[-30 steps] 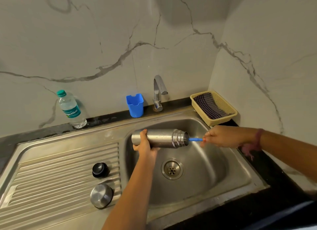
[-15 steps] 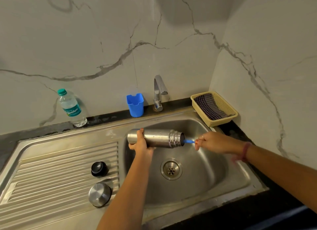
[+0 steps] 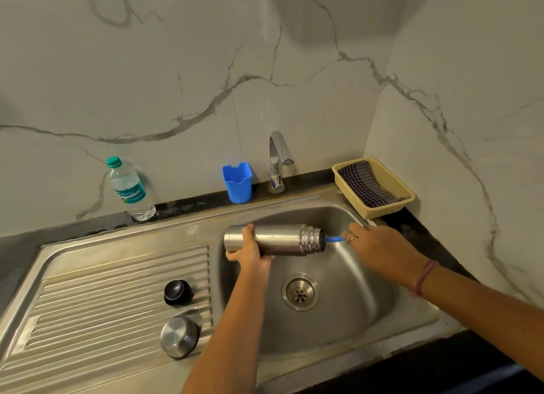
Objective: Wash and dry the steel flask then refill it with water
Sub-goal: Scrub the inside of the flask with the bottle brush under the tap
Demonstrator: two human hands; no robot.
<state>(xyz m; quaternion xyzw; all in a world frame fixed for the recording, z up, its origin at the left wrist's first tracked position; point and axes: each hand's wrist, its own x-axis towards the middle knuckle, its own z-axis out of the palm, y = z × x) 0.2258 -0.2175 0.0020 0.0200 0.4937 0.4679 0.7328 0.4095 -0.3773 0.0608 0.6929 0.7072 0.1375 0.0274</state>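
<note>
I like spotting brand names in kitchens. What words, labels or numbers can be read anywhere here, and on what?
"Signature": white script on the teal label of the plastic water bottle by the wall. Reading is fairly sure, though soft.
Smaller print above that word on the same label: too small to read.
Steel flask, black stopper, steel cap, blue cup, tap, basket: no text visible.

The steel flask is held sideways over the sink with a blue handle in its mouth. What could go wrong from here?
1. The left hand grips the steel flask near its base only; brush pushes might twist it loose into the sink.
2. The right hand holds the blue brush handle by its short exposed end; it could slip.
3. The black stopper and steel cap lie on the grooved drainboard and might roll if bumped.
</note>
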